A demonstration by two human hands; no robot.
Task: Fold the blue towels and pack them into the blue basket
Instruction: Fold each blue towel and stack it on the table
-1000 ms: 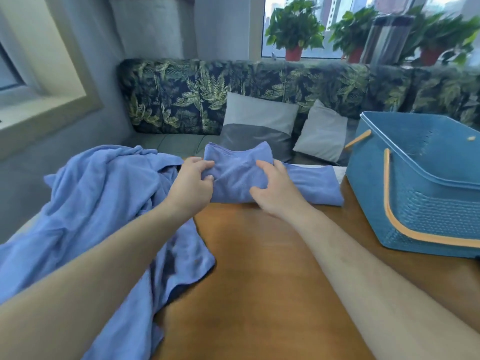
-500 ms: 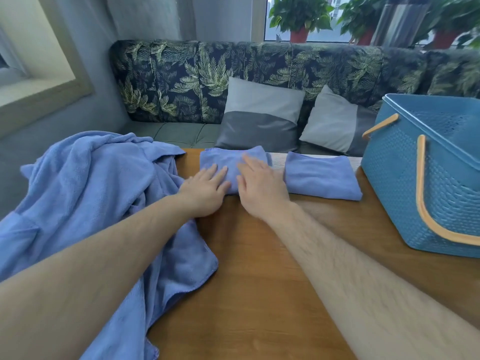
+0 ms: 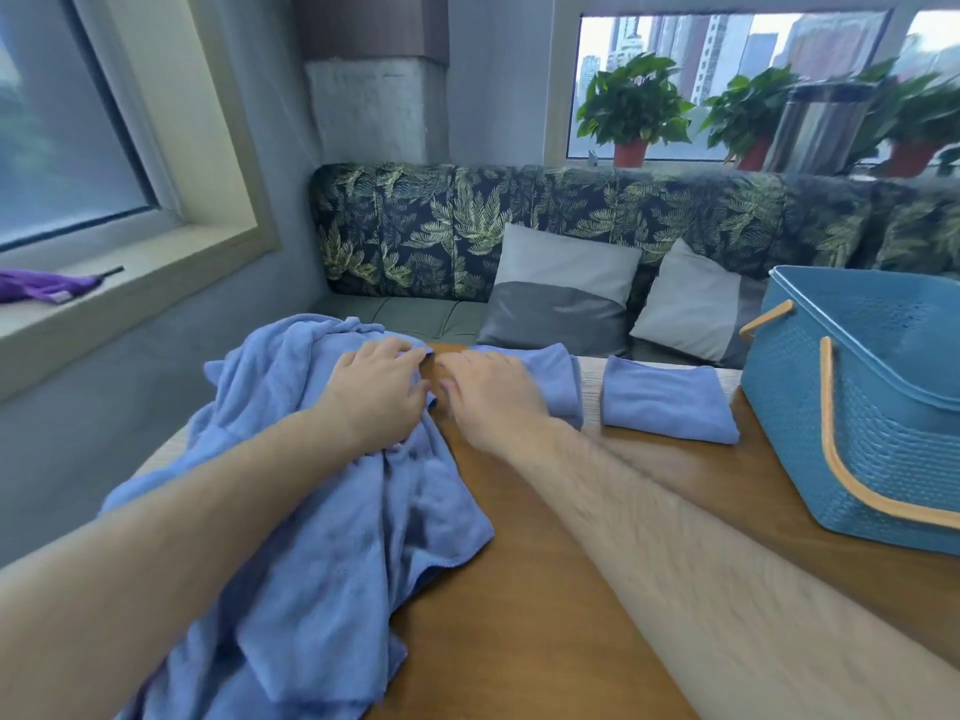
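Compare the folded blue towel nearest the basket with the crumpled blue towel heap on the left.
The small folded blue towel is a neat flat rectangle; the large crumpled blue towel heap sprawls in wrinkles. The folded one lies untouched near the blue plastic basket; the heap has the left hand resting on it. Both are the same blue cloth.

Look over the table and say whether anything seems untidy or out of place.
Only the crumpled heap of towels on the left, spilling over the table edge under the left hand. The folded towel near the basket lies neat.
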